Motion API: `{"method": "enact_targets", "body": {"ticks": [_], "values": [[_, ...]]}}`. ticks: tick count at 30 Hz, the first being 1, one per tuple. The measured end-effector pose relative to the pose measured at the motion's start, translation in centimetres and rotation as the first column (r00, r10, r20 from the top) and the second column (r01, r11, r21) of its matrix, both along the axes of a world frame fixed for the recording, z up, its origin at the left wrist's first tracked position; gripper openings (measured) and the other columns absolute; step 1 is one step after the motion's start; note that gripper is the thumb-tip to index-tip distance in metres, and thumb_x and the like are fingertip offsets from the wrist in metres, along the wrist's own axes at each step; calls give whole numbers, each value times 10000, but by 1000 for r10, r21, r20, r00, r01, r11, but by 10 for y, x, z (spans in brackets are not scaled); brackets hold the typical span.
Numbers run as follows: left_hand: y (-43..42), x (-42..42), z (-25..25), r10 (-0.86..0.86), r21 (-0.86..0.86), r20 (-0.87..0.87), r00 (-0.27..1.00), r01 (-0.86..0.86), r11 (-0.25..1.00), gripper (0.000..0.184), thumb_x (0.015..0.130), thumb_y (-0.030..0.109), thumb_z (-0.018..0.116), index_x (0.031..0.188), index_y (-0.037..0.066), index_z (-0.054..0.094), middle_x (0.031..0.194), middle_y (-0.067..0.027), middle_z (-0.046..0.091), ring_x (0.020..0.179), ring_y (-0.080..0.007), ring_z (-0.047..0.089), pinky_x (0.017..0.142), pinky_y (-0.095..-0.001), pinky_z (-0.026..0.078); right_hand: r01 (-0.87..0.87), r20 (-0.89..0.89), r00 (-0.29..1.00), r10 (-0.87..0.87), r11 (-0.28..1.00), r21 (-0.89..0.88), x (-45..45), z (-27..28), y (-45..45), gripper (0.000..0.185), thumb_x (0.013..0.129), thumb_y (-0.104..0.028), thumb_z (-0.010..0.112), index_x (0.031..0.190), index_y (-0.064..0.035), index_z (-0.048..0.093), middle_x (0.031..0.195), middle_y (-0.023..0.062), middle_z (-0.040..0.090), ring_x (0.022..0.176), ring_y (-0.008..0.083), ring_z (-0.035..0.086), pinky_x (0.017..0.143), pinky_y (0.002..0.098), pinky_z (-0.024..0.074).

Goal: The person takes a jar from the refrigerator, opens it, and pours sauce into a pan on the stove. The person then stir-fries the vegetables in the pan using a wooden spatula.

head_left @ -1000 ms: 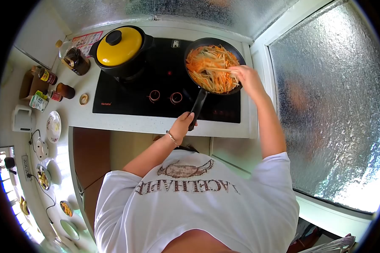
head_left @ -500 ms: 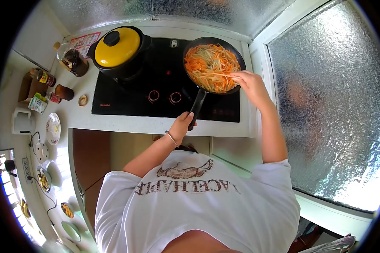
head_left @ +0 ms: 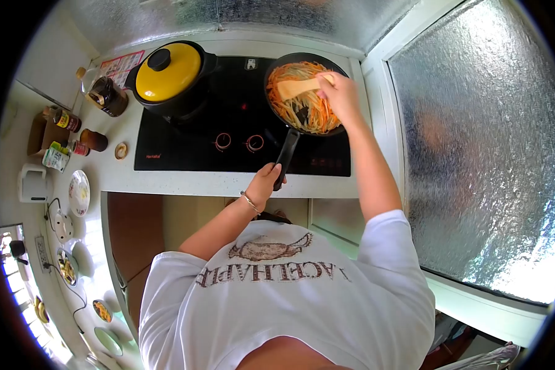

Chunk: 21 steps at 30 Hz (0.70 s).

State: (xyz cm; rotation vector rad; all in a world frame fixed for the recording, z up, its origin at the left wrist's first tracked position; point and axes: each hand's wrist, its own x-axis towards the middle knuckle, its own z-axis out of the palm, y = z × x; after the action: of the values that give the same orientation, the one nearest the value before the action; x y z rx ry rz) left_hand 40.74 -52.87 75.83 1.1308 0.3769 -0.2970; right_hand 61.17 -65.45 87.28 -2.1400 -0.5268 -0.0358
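Observation:
My left hand (head_left: 266, 181) is closed around the black handle of a frying pan (head_left: 288, 154), which sits on the right side of the cooktop. Shredded orange and pale vegetables (head_left: 317, 114) fill the pan, and a patch of its dark bottom shows near the handle. Above them, my right hand (head_left: 339, 94) grips a wooden spatula (head_left: 297, 87). The spatula's broad blade points left over the shreds; whether it touches them I cannot tell.
A black pot with a yellow lid (head_left: 182, 65) stands at the left of the black cooktop (head_left: 185, 145). Further left are a glass jug (head_left: 108, 95), seasoning bottles (head_left: 94, 139), a small round lid (head_left: 121, 150) and a flowered plate (head_left: 79, 193). A textured glass window (head_left: 475, 154) borders the right.
My right hand has moved up and left over the pan, and the spatula's flat blade now shows. The shreds have shifted, baring some pan bottom. My left hand stays on the handle.

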Motion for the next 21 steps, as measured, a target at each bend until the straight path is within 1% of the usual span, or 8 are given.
{"method": "enact_targets", "body": {"ticks": [2, 6, 7, 9, 12, 13, 18, 21], "values": [[0, 0, 0, 0, -5, 8, 1000, 0, 1000, 261, 937, 262, 419, 823, 49, 519, 678, 5, 511, 594, -75, 395, 567, -224, 338, 46, -143, 989, -27, 990, 134, 16, -17, 8, 181, 837, -114, 542, 921, 26, 622, 675, 72, 626, 597, 103, 590, 555, 217, 457], [0, -1, 4, 18, -3, -11, 1000, -18, 1000, 269, 937, 266, 419, 817, 48, 523, 679, 6, 509, 601, -76, 397, 578, -225, 341, 253, -109, 963, -245, 965, 68, 52, -37, -32, 256, 791, -157, 458, 713, 27, 619, 598, 103, 613, 515, 160, 578, 522, 285, 450], [0, 0, 6, 24, -6, -5, 1000, -24, 1000, 269, 937, 266, 419, 817, 48, 523, 679, 6, 509, 601, -76, 397, 578, -225, 341, 247, -103, 965, -240, 967, 67, 54, -34, -35, 256, 791, -157, 458, 713, 27, 619, 598, 103, 613, 515, 160, 578, 522, 285, 450], [0, -1, 7, 9, 17, -20, 1000, -8, 1000, 268, 938, 249, 412, 812, 41, 526, 693, -12, 520, 638, -91, 435, 624, -229, 355, 337, -209, 931, -301, 927, 167, 48, -23, -36, 182, 838, -109, 520, 877, 43, 612, 652, 74, 603, 553, 114, 557, 529, 242, 436], [0, -1, 4, 5, 19, -2, 1000, -5, 1000, 267, 936, 249, 414, 816, 40, 529, 692, -11, 521, 638, -91, 436, 621, -231, 356, 255, -186, 960, -209, 928, 272, 47, -40, -8, 195, 843, -112, 512, 900, 47, 609, 668, 76, 613, 565, 125, 572, 544, 241, 444], [0, -2, 3, 5, 22, -3, 1000, -5, 1000, 267, 936, 249, 414, 816, 40, 529, 692, -11, 521, 638, -91, 436, 621, -231, 356, 162, -47, 987, -156, 976, 143, 59, -64, -5, 204, 841, -111, 512, 921, 52, 605, 680, 91, 623, 569, 126, 582, 561, 233, 450], [1, -1, 5, 8, 30, -4, 1000, -8, 1000, 275, 937, 253, 411, 819, 37, 533, 691, -11, 524, 629, -91, 438, 618, -231, 358, 327, -25, 945, -326, 944, 50, 42, -41, -26, 236, 856, -151, 489, 870, 54, 605, 647, 89, 632, 552, 121, 581, 539, 247, 445], [1, -1, 0, 7, 23, -2, 1000, -7, 1000, 276, 937, 252, 410, 815, 37, 533, 685, -11, 523, 624, -92, 439, 611, -233, 360, 381, -90, 925, -370, 908, 175, 42, -30, -31, 262, 857, -152, 463, 831, 58, 616, 658, 117, 636, 526, 162, 594, 539, 278, 465]]}}
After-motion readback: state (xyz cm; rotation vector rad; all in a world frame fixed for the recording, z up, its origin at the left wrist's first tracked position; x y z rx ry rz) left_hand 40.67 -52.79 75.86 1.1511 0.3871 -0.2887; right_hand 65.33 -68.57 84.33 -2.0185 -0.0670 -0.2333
